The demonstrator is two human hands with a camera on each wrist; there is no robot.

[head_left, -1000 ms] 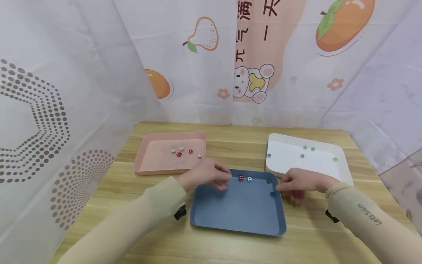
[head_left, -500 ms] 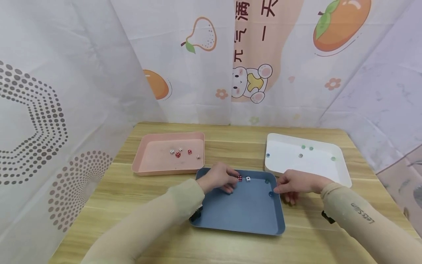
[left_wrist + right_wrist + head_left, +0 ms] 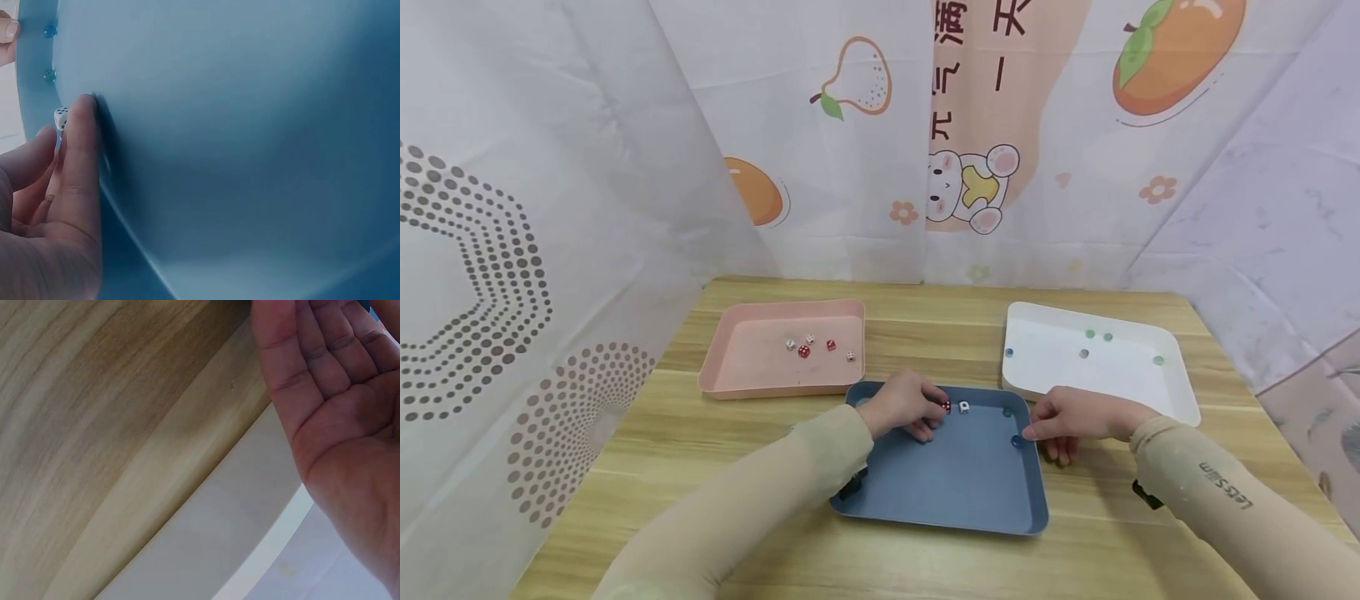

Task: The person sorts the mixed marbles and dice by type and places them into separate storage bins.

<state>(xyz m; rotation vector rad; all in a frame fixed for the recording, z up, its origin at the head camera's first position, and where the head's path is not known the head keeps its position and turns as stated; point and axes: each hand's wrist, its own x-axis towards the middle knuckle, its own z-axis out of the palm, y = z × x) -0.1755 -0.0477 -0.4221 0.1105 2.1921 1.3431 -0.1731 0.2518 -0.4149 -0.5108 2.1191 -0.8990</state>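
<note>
My left hand (image 3: 904, 406) reaches into the blue tray (image 3: 947, 492), its fingertips at a red die (image 3: 946, 407) by the far wall. In the left wrist view the thumb and fingers of the left hand (image 3: 56, 200) stand slightly apart, and the red die is hidden. Just right of it lies a white die (image 3: 964, 407). Two glass beads, one green (image 3: 1008, 412) and one blue (image 3: 1017, 441), sit along the tray's right side. My right hand (image 3: 1078, 417) holds the tray's right rim between thumb and fingers; part of that grip is hidden.
A pink tray (image 3: 748, 358) at the back left contains several red and white dice. At the back right, a white tray (image 3: 1120, 387) contains several glass beads and stands close behind my right hand. All three trays stand on the wooden table (image 3: 760, 550), with a curtain (image 3: 865, 242) behind.
My left hand has moved right, from the blue tray's far left corner to the red die, and has barely shifted in the last half second. The right hand stays at the rim.
</note>
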